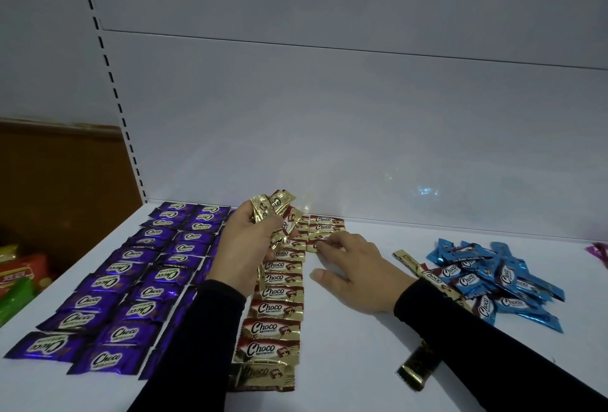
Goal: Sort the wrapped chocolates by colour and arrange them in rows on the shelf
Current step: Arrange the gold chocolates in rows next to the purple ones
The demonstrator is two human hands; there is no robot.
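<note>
On shelf, left hand grips gold chocolates.

"Choco" in white script on the purple foil-wrapped chocolates lying in rows. Same "Choco" on the gold-and-brown wrapped chocolates and on the blue wrapped chocolates in a heap. Smaller print under the logos not readable.
</note>
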